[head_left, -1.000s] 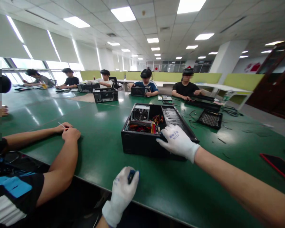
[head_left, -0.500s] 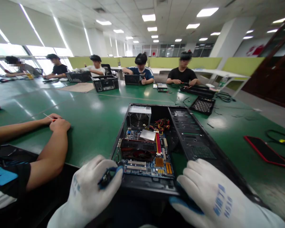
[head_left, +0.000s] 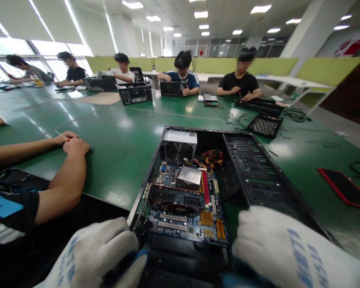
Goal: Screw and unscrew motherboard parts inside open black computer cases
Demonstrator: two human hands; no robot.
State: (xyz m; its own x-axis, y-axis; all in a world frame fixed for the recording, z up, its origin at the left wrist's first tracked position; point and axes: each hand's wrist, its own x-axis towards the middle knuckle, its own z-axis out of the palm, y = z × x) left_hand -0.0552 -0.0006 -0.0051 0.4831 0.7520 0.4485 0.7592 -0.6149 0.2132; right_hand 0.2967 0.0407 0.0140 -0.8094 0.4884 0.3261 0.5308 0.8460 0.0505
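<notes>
A black computer case [head_left: 198,264] lies open at the table's near edge, holding a silver power supply [head_left: 180,145], a motherboard [head_left: 171,220], a graphics card [head_left: 175,198] and a metal heatsink [head_left: 189,176]. My left hand [head_left: 99,252], in a white glove with a blue palm, is curled at the case's near left corner; what lies between its fingers is too dark to tell. At the near right, my gloved right hand [head_left: 276,244] has its fingers bent over the case's front edge, thumb blurred below.
At the left, a person's forearms [head_left: 69,176] rest on the green table [head_left: 114,144], a screwdriver in hand. Several people work with computer parts across it. A red-edged black tray [head_left: 345,188] and cables lie right.
The view has shifted, and the case appears larger and closer. Both my hands sit lower in view, still at the near edge of the case.
</notes>
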